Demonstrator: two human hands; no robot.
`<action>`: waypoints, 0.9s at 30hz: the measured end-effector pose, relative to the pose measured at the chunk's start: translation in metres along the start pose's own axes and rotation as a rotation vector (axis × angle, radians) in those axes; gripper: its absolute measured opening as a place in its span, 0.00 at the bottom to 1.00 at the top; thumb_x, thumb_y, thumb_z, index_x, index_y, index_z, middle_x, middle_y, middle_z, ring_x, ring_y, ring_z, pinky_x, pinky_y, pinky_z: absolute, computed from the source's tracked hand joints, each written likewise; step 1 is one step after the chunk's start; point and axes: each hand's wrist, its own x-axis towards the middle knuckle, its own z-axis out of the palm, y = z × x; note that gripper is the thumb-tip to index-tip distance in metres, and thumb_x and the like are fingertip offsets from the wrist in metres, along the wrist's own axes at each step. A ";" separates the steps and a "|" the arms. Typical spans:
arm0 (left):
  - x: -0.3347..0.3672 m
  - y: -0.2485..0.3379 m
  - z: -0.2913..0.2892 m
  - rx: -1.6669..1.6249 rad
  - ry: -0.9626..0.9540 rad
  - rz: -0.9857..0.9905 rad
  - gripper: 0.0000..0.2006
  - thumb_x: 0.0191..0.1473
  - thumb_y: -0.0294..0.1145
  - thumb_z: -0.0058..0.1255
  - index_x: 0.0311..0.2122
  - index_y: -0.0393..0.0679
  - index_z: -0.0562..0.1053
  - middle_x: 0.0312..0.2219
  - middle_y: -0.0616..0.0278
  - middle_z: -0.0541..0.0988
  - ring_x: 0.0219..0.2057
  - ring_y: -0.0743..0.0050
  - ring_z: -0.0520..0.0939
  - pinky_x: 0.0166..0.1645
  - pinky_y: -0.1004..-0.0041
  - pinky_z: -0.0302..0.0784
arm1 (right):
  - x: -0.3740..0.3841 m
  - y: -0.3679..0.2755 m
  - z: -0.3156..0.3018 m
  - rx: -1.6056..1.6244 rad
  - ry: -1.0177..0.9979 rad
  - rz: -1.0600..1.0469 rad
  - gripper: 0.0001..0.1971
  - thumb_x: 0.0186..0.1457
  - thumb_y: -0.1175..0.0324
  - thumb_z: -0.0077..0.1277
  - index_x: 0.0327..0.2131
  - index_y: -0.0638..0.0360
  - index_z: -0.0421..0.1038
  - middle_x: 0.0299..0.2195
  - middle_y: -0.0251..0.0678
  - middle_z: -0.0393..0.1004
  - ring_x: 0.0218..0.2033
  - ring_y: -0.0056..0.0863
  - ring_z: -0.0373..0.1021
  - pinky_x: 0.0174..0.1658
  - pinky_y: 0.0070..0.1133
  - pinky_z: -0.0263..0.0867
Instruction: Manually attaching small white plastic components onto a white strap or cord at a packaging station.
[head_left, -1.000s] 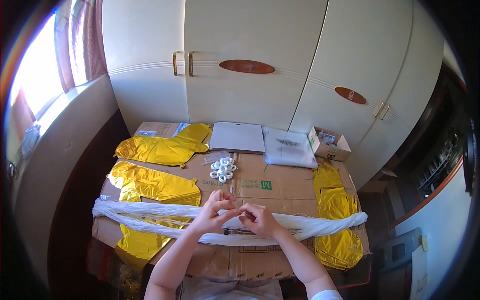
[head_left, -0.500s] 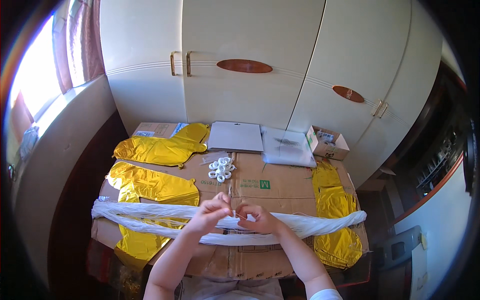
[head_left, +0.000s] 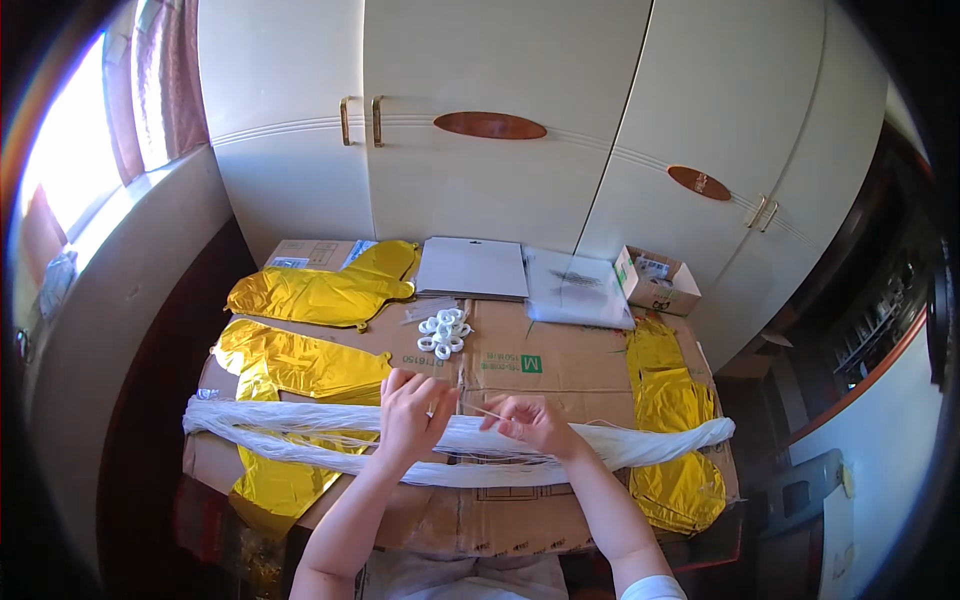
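Observation:
Above a long white skein of string (head_left: 640, 445) laid across the cardboard, my two hands work close together. A thin pale strand (head_left: 482, 409) is stretched between them. My left hand (head_left: 410, 408) is closed, with its fingers curled and the strand running into them. My right hand (head_left: 535, 425) pinches the strand's other end between thumb and fingertips. The skein forms a long loop, wider on the left and gathered at its right end. Just beyond the hands, a small heap of white rings (head_left: 443, 332) lies on the cardboard.
Gold foil balloons (head_left: 305, 365) lie flat on the left, and another gold foil piece (head_left: 675, 430) is on the right. Along the back are grey-white sheets (head_left: 472, 268), clear plastic bags (head_left: 575, 290) and a small open box (head_left: 678, 292). Tall white cabinets (head_left: 480, 190) stand behind.
My hands have drawn apart, the left one moving left and slightly up, the right one slightly right. The strand between them is now longer and pulled straight.

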 end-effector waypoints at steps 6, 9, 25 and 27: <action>-0.005 -0.010 -0.010 0.003 -0.238 -0.084 0.13 0.44 0.33 0.52 0.14 0.41 0.67 0.11 0.65 0.69 0.18 0.68 0.66 0.29 0.69 0.61 | 0.001 0.000 -0.002 -0.711 0.019 0.068 0.07 0.49 0.67 0.52 0.22 0.56 0.69 0.22 0.29 0.70 0.27 0.23 0.66 0.30 0.22 0.63; 0.001 -0.004 -0.016 -0.648 -0.550 -0.890 0.14 0.48 0.33 0.48 0.14 0.41 0.68 0.11 0.65 0.69 0.17 0.73 0.65 0.30 0.71 0.61 | 0.005 -0.005 0.000 -0.906 0.038 -0.035 0.07 0.48 0.65 0.52 0.22 0.56 0.69 0.20 0.30 0.69 0.27 0.27 0.66 0.32 0.24 0.63; -0.009 -0.008 0.001 -0.294 -0.347 -0.284 0.15 0.49 0.35 0.49 0.14 0.42 0.66 0.11 0.64 0.66 0.17 0.67 0.62 0.25 0.69 0.59 | 0.006 -0.006 0.001 -1.096 0.039 -0.362 0.07 0.45 0.65 0.54 0.19 0.54 0.69 0.18 0.29 0.67 0.24 0.27 0.64 0.31 0.23 0.56; -0.013 -0.014 0.001 -1.018 -0.430 -0.734 0.14 0.49 0.34 0.50 0.15 0.41 0.69 0.09 0.70 0.64 0.15 0.73 0.63 0.26 0.69 0.61 | 0.006 -0.003 0.002 -1.090 0.032 -0.383 0.07 0.45 0.65 0.54 0.19 0.54 0.69 0.18 0.29 0.67 0.24 0.27 0.64 0.31 0.24 0.56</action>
